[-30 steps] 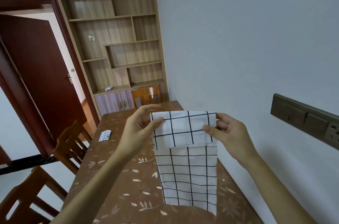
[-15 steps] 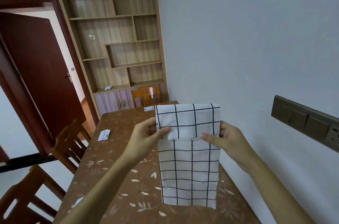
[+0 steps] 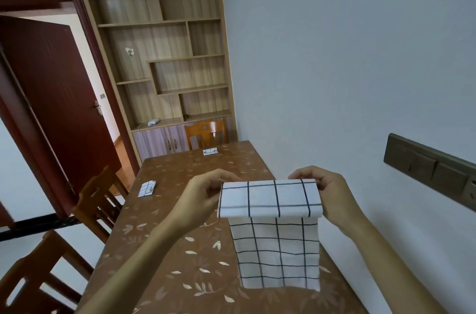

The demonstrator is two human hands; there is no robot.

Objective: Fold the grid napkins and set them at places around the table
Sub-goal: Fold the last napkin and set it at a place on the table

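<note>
Head view: big wooden shelf unit (image 3: 159,56), only a small white gadget (image 3: 153,121) on its ledge. The grid napkin (image 3: 270,200) hangs over the table's (image 3: 180,275) near end, with the left hand (image 3: 198,200) and right hand (image 3: 332,197) pinching its folded-over top. Two folded napkins (image 3: 147,188) (image 3: 210,151) lie farther up.

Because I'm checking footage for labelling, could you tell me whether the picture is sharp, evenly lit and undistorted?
Head view: light soft and even, no hard shadows; the napkin between left hand and right hand shows crisp grid lines; the folded napkin at left on the table and the far napkin look soft; the head view's wide angle leans the bookshelf and door.
</note>
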